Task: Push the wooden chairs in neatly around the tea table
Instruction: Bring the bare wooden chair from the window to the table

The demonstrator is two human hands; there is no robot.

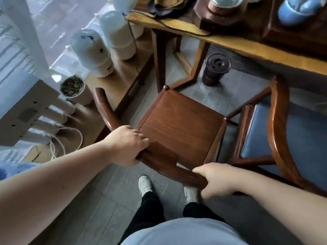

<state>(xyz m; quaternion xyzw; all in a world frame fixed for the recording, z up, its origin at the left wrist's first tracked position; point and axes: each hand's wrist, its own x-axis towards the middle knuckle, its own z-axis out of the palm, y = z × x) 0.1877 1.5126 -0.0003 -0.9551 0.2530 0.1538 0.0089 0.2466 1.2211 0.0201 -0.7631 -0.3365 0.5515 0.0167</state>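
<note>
The grey tiled floor (109, 200) carries a brown wooden chair with a bare seat (182, 126), a second wooden chair with a blue cushion (286, 137) just beside it, and a dark round lidded container (215, 69), perhaps ceramic, under the yellow-topped wooden table (244, 46).

Blue-seat chair (276, 135) cut off at right edge; tea table (247, 45) top cropped; right hand (217, 181) blurred.

Grey tiled floor (109, 200), daylight through a sheer curtain (23, 32).
</note>
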